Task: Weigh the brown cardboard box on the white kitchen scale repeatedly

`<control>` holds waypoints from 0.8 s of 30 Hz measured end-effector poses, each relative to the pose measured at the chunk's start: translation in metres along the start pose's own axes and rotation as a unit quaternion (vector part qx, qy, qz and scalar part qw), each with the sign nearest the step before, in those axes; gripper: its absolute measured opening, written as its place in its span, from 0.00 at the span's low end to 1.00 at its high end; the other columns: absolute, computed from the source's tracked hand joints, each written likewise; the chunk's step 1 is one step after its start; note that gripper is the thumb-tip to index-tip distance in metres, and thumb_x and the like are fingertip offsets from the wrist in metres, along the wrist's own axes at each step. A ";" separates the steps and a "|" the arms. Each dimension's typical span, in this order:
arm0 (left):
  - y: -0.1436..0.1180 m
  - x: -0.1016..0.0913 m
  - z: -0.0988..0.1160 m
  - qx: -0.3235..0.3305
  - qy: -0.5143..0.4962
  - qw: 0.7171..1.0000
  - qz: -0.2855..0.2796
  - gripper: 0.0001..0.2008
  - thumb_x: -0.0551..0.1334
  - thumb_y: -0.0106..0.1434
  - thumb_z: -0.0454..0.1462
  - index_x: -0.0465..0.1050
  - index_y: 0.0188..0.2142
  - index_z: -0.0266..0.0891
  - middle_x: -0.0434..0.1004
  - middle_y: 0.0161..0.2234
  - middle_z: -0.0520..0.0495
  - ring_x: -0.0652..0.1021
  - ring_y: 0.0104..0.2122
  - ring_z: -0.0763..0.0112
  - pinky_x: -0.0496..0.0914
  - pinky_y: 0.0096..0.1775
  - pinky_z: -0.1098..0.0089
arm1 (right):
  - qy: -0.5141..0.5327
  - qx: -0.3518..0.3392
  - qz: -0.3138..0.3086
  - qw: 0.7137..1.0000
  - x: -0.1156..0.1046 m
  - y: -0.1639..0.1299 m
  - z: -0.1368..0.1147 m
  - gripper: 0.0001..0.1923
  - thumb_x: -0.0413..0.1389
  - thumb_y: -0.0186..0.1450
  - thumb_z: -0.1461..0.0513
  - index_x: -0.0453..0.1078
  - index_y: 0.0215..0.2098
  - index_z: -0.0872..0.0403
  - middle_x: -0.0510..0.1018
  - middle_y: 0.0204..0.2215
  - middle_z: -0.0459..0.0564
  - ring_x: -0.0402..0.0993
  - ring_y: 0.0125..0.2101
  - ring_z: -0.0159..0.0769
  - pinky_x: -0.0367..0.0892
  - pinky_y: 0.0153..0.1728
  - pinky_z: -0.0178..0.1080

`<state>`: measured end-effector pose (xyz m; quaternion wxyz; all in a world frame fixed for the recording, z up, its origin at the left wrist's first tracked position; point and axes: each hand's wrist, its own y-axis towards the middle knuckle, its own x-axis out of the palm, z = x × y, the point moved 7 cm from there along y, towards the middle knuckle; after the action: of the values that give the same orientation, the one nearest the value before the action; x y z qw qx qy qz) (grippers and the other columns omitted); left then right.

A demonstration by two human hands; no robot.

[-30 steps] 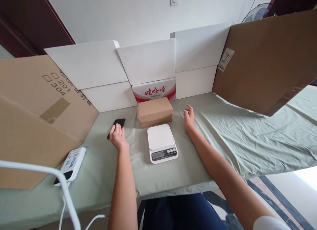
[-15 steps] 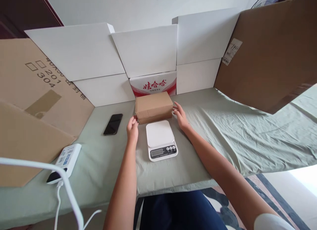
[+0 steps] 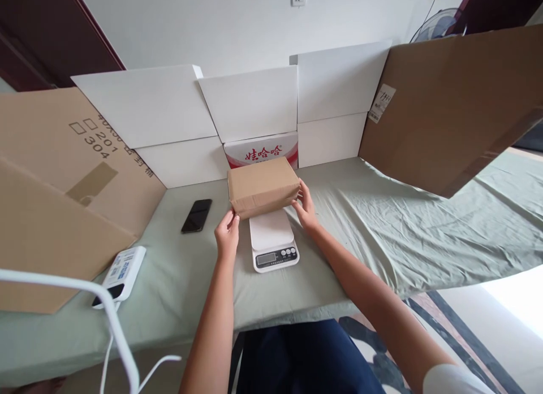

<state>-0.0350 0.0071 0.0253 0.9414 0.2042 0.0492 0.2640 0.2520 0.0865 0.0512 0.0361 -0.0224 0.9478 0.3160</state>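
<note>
1. At far left, a large brown cardboard sheet (image 3: pixel 42 213) printed "201" and "304" leans above the cloth-covered bench (image 3: pixel 169 303); a white tube (image 3: pixel 85 289) curves across in front of it.
2. Just beside the sheet's lower edge, a white device (image 3: pixel 127 269) with a dark end lies on the cloth.
3. White panels (image 3: pixel 144 108) start behind these and run along the back of the bench toward the right.
4. A black phone (image 3: pixel 197 216) lies flat on the cloth, apart from both hands.
5. The left hand (image 3: pixel 227 231) pinches the lower near-left corner of the small cardboard box, thumb and fingers closed on it.
6. The small cardboard box (image 3: pixel 263 183) is held between the two hands, in front of a red-and-white carton (image 3: pixel 265 148). It covers the far part of the scale's plate from view; whether it touches the plate, I cannot tell.
7. The white kitchen scale (image 3: pixel 274 236) sits below it, display and buttons facing the person.
8. The right hand (image 3: pixel 306 207) grips the box's right end, fingers curled around the corner.
9. At far right stands a large brown panel (image 3: pixel 449 111) with a white label (image 3: pixel 382 103).
</note>
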 end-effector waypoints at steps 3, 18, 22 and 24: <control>-0.026 -0.010 0.012 -0.004 0.009 1.000 0.003 0.25 0.68 0.63 0.47 0.78 0.55 0.36 0.79 0.56 0.33 0.79 0.56 0.52 0.71 0.60 0.54 | -0.009 -0.007 0.010 1.000 -0.009 -0.022 -0.021 0.36 0.54 0.68 0.46 0.51 0.71 0.43 0.63 0.65 0.55 0.65 0.61 0.48 0.67 0.61 0.52; -0.088 -0.033 0.020 -0.028 0.062 0.998 -0.002 0.23 0.65 0.66 0.47 0.78 0.57 0.40 0.81 0.54 0.37 0.78 0.57 0.50 0.72 0.60 0.51 | -0.027 0.040 -0.004 0.999 -0.024 -0.081 -0.046 0.34 0.52 0.69 0.44 0.51 0.69 0.42 0.64 0.60 0.55 0.65 0.59 0.50 0.66 0.59 0.57; -0.093 -0.035 0.020 -0.030 0.061 0.998 0.005 0.23 0.65 0.66 0.47 0.78 0.56 0.41 0.81 0.54 0.37 0.78 0.58 0.50 0.72 0.60 0.50 | -0.029 0.034 0.001 0.999 -0.025 -0.085 -0.047 0.33 0.52 0.69 0.45 0.51 0.69 0.41 0.65 0.59 0.54 0.65 0.58 0.50 0.67 0.58 0.56; -0.094 -0.035 0.019 -0.032 0.058 0.998 0.005 0.23 0.65 0.65 0.47 0.78 0.56 0.41 0.81 0.54 0.37 0.78 0.58 0.50 0.72 0.60 0.50 | -0.031 0.030 0.002 0.999 -0.025 -0.086 -0.047 0.33 0.52 0.69 0.45 0.51 0.68 0.41 0.65 0.59 0.54 0.65 0.58 0.50 0.67 0.58 0.56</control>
<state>-0.0167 -0.0906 0.0036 0.9416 0.1584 0.0937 0.2818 0.2800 -0.0103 0.0395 0.0655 -0.0094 0.9555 0.2876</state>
